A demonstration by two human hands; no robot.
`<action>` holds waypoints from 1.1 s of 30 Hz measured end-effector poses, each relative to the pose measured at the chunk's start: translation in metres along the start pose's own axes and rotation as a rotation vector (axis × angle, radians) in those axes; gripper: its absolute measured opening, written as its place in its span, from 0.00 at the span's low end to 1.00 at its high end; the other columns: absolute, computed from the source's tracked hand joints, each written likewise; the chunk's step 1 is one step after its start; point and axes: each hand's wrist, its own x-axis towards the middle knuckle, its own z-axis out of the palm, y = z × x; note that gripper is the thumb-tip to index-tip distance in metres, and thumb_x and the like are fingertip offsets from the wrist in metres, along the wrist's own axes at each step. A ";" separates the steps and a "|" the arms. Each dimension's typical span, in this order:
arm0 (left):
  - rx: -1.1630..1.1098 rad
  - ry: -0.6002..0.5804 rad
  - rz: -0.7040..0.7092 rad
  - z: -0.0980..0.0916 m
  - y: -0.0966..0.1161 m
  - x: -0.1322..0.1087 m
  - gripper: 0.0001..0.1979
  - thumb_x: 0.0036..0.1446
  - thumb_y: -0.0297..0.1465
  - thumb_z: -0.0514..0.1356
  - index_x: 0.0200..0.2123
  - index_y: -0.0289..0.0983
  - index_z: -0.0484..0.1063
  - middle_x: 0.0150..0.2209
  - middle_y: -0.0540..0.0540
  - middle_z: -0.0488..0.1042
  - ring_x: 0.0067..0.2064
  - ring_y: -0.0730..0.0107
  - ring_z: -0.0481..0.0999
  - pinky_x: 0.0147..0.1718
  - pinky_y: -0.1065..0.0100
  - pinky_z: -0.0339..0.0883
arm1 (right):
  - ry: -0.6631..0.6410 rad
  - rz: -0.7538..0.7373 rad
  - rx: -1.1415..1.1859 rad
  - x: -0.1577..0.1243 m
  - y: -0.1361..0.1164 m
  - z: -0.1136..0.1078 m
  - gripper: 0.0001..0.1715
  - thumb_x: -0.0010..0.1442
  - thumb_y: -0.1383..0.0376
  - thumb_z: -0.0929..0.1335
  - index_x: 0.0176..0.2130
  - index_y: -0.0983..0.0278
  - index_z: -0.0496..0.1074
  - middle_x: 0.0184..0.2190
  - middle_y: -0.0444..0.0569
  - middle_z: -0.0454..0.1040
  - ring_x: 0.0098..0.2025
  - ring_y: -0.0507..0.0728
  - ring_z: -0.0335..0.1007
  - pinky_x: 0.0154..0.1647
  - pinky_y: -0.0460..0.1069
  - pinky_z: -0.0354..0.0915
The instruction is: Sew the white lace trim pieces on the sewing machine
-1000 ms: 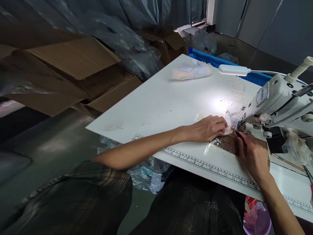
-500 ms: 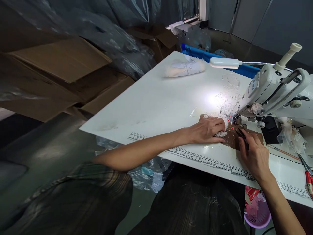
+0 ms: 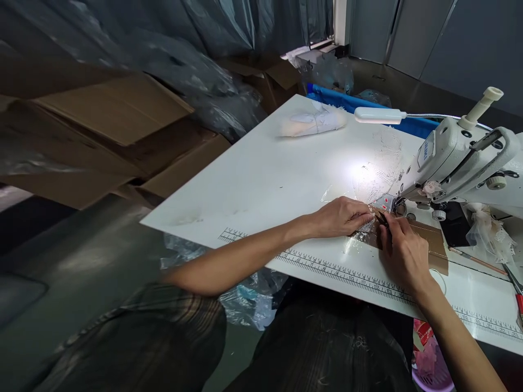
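Observation:
My left hand [image 3: 345,216] is closed in a pinch on the edge of a piece of white lace [image 3: 365,231], just in front of the sewing machine's needle area. In my right hand [image 3: 406,247] are small black thread snips [image 3: 381,218], their tips right by my left fingertips at the lace. The snips' handles are hidden inside my palm. Under both hands lies a brown board [image 3: 433,245]. The sewing machine [image 3: 445,147] stands just behind, its presser foot close to my fingers.
A lit lamp [image 3: 379,115] shines on the white table [image 3: 253,179]. A wrapped bundle [image 3: 314,122] lies at the back. Red-handled scissors [image 3: 520,307] and a pencil [image 3: 478,259] are at the right. Cardboard boxes [image 3: 114,109] stand left; a purple basket [image 3: 435,375] sits below.
My right hand has moved left with the snips, bringing their tips to my left hand. The left fingers have drawn together at the lace. The view has shifted slightly.

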 end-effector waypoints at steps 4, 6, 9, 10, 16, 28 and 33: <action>0.020 0.005 -0.011 0.000 0.000 0.000 0.19 0.69 0.35 0.48 0.28 0.37 0.70 0.23 0.50 0.69 0.26 0.74 0.65 0.27 0.68 0.58 | 0.020 -0.026 -0.001 0.003 -0.002 0.000 0.21 0.70 0.62 0.58 0.54 0.63 0.72 0.42 0.55 0.78 0.29 0.54 0.70 0.22 0.48 0.47; 0.034 -0.002 -0.017 0.001 -0.001 0.000 0.19 0.69 0.36 0.48 0.29 0.37 0.71 0.25 0.49 0.71 0.27 0.73 0.67 0.28 0.68 0.60 | 0.061 0.032 0.006 0.001 0.002 -0.001 0.22 0.70 0.61 0.57 0.54 0.63 0.73 0.41 0.54 0.78 0.28 0.54 0.69 0.23 0.48 0.47; 0.048 0.001 -0.007 0.003 -0.002 -0.002 0.18 0.69 0.35 0.47 0.33 0.35 0.73 0.29 0.47 0.74 0.30 0.72 0.70 0.31 0.69 0.63 | 0.121 0.182 0.073 -0.005 0.012 -0.008 0.25 0.69 0.58 0.56 0.52 0.65 0.73 0.40 0.57 0.78 0.28 0.55 0.69 0.23 0.48 0.50; 0.056 0.008 -0.002 0.005 -0.002 -0.002 0.17 0.69 0.35 0.48 0.35 0.35 0.73 0.31 0.46 0.74 0.30 0.72 0.70 0.31 0.69 0.63 | 0.132 0.234 0.137 -0.007 0.015 -0.011 0.26 0.68 0.56 0.56 0.50 0.66 0.74 0.38 0.57 0.78 0.29 0.56 0.70 0.24 0.48 0.52; -0.188 0.081 -0.047 0.001 0.015 -0.001 0.11 0.64 0.34 0.53 0.36 0.35 0.72 0.31 0.47 0.74 0.30 0.74 0.69 0.31 0.69 0.64 | -0.028 0.544 1.035 -0.025 0.008 -0.022 0.25 0.59 0.42 0.63 0.34 0.61 0.66 0.22 0.42 0.66 0.19 0.51 0.58 0.19 0.47 0.56; -0.896 0.333 -0.348 -0.028 0.039 -0.061 0.18 0.51 0.41 0.69 0.40 0.34 0.78 0.37 0.44 0.79 0.38 0.69 0.77 0.37 0.69 0.71 | 0.120 -0.076 0.931 0.020 -0.040 -0.032 0.22 0.56 0.59 0.66 0.48 0.61 0.77 0.47 0.54 0.75 0.45 0.59 0.73 0.43 0.54 0.69; -0.969 0.550 -0.440 -0.036 0.024 -0.081 0.21 0.48 0.46 0.71 0.35 0.35 0.77 0.31 0.49 0.77 0.32 0.74 0.75 0.33 0.71 0.69 | -0.346 -0.049 1.118 0.057 -0.054 -0.018 0.20 0.54 0.54 0.67 0.41 0.65 0.74 0.21 0.41 0.68 0.21 0.50 0.60 0.23 0.46 0.60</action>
